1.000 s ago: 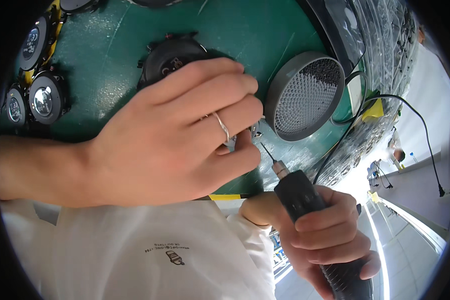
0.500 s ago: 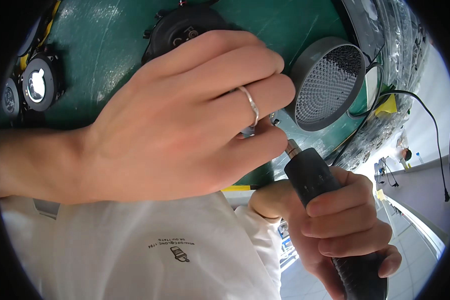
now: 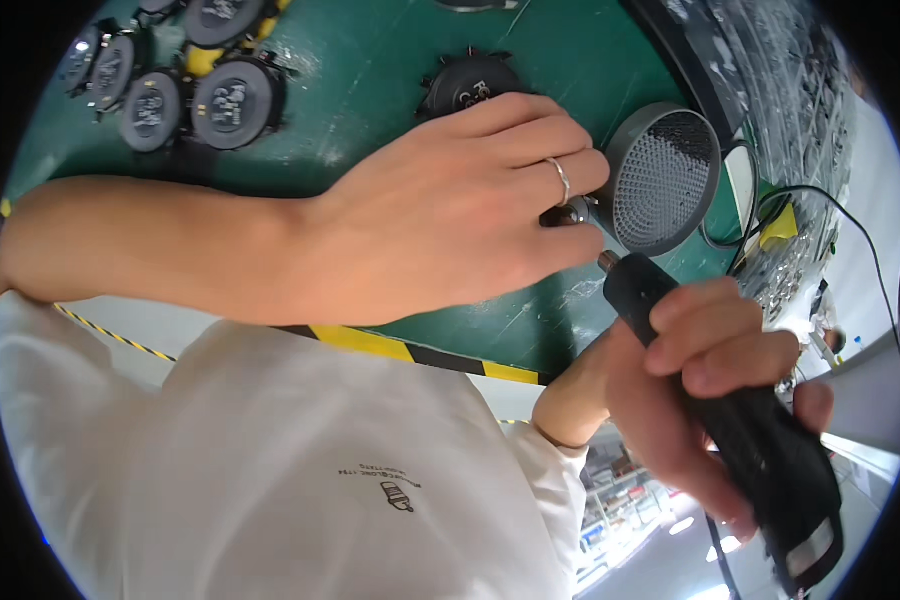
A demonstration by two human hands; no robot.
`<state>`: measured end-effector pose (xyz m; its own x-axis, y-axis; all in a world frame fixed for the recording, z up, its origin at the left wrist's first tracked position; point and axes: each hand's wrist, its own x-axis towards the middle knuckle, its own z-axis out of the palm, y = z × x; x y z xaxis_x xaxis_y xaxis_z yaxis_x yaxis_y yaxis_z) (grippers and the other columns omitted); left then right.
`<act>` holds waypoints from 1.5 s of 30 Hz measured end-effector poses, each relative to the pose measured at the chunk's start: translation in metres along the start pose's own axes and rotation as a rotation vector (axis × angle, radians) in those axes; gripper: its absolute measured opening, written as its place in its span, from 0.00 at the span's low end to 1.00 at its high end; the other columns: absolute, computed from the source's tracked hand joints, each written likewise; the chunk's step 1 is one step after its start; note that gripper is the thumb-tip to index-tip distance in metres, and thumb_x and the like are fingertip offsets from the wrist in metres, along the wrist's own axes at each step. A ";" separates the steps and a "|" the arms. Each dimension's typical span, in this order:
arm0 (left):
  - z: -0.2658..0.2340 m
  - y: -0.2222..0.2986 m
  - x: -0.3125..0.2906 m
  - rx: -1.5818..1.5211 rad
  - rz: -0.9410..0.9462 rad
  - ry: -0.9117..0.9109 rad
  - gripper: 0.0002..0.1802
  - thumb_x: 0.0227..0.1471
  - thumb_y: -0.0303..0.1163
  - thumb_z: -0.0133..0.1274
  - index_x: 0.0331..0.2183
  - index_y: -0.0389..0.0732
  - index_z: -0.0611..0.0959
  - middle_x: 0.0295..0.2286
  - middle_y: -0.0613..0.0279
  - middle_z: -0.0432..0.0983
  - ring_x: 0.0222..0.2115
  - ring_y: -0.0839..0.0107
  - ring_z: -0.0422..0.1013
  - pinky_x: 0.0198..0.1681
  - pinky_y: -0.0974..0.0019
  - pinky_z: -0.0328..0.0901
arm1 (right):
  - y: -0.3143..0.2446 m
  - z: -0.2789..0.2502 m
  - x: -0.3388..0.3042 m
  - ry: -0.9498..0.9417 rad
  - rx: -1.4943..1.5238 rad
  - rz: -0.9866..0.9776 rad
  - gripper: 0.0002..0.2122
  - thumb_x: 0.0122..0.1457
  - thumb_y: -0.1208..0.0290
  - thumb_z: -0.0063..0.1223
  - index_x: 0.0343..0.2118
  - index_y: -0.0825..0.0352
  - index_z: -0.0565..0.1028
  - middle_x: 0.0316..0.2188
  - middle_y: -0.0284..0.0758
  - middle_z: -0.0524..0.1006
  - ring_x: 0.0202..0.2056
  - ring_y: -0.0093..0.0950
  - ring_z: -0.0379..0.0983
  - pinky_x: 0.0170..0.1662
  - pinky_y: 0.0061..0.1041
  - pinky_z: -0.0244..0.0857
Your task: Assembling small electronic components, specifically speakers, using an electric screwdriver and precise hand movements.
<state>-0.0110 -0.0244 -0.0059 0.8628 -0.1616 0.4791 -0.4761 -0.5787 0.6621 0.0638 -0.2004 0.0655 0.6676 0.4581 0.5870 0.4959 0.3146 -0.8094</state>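
My left hand [image 3: 460, 205], wearing a ring, reaches across the green tabletop with its fingers curled together. A small shiny piece [image 3: 570, 214] shows between its fingers; the rest of what they pinch is hidden. Just beyond the knuckles lies a round black device [image 3: 470, 82] with small tabs on its rim, partly covered by the hand. My right hand [image 3: 710, 370] is wrapped round a black electric screwdriver [image 3: 640, 285]. The screwdriver is tilted, its metal tip close to my left fingertips. Near those fingertips stands a round grey dish [image 3: 665, 180] with a dimpled, grid-like inside.
Several similar round black devices [image 3: 235, 103] are grouped at the far left. Clear plastic wrapping [image 3: 795, 110] and a black cable [image 3: 850, 215] lie along the right side. Yellow-and-black tape [image 3: 370, 343] marks the table's near edge.
The view has shifted back, so more of the tabletop and devices shows. My left hand appears smaller and further right. The screwdriver tip stays by the left fingertips, still in my right hand.
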 end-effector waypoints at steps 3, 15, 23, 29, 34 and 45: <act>-0.005 0.004 0.006 -0.011 -0.002 -0.057 0.15 0.36 0.28 0.63 0.33 0.42 0.81 0.42 0.58 0.72 0.49 0.54 0.69 0.53 0.53 0.67 | 0.010 0.008 0.003 0.135 0.096 -0.078 0.47 0.58 0.22 0.27 0.59 0.69 0.60 0.23 0.38 0.69 0.15 0.27 0.61 0.18 0.28 0.58; -0.016 0.023 0.009 0.153 0.159 -0.190 0.16 0.42 0.30 0.64 0.36 0.41 0.79 0.43 0.56 0.73 0.50 0.56 0.68 0.59 0.52 0.63 | -0.022 -0.053 0.003 0.268 0.275 -0.100 0.42 0.63 0.28 0.30 0.60 0.69 0.63 0.19 0.34 0.65 0.13 0.25 0.60 0.19 0.28 0.57; -0.026 0.048 -0.009 0.222 0.162 -0.222 0.22 0.40 0.29 0.65 0.41 0.41 0.80 0.45 0.57 0.73 0.46 0.59 0.73 0.52 0.58 0.68 | -0.011 -0.084 -0.031 0.401 0.241 0.031 0.39 0.65 0.32 0.34 0.58 0.71 0.64 0.17 0.33 0.64 0.13 0.23 0.59 0.18 0.25 0.56; -0.040 0.055 -0.006 0.487 -0.115 -0.252 0.32 0.41 0.25 0.61 0.53 0.46 0.81 0.49 0.62 0.71 0.49 0.62 0.69 0.47 0.59 0.66 | -0.016 -0.083 -0.028 0.359 0.333 0.073 0.40 0.65 0.32 0.32 0.59 0.72 0.62 0.19 0.32 0.65 0.13 0.22 0.59 0.19 0.23 0.55; -0.040 0.059 -0.010 0.468 -0.142 -0.238 0.29 0.41 0.25 0.61 0.50 0.46 0.83 0.49 0.62 0.72 0.50 0.60 0.70 0.47 0.58 0.67 | -0.015 -0.080 -0.031 0.344 0.290 0.065 0.41 0.65 0.32 0.32 0.59 0.73 0.60 0.19 0.32 0.65 0.13 0.22 0.59 0.18 0.23 0.56; -0.038 0.062 -0.025 0.362 -0.183 -0.151 0.25 0.43 0.24 0.63 0.47 0.40 0.83 0.48 0.56 0.76 0.43 0.58 0.75 0.45 0.61 0.73 | -0.022 -0.077 -0.042 0.392 0.354 0.149 0.42 0.60 0.30 0.41 0.56 0.73 0.57 0.19 0.37 0.69 0.12 0.27 0.61 0.16 0.27 0.62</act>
<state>-0.0683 -0.0256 0.0450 0.9555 -0.1294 0.2651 -0.2454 -0.8474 0.4708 0.0679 -0.2908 0.0600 0.9067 0.1959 0.3736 0.2088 0.5613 -0.8009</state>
